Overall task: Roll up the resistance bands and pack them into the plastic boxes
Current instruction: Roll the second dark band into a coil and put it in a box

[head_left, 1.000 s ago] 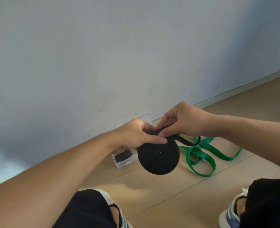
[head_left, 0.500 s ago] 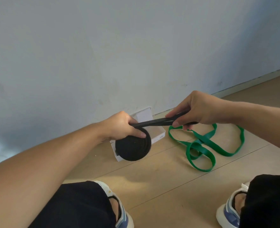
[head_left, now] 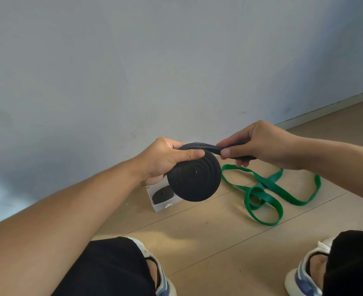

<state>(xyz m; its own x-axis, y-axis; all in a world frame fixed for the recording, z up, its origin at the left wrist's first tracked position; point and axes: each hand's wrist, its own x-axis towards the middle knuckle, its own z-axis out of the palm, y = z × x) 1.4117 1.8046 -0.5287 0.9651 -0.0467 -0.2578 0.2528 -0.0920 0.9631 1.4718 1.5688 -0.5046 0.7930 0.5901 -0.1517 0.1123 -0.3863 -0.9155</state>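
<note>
Behind the black roll (head_left: pixel 194 180), the plastic box (head_left: pixel 158 207) is half hidden.

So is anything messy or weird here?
Only the green band: it lies loose and twisted on the floor, not rolled. The left hand holds the black roll while the right hand pinches its tail.

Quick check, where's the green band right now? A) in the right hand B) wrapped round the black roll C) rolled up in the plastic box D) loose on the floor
D: the green band lies unrolled in loops on the floor, touched by neither hand; the left hand holds the black roll and the right hand pinches its loose tail.
</note>
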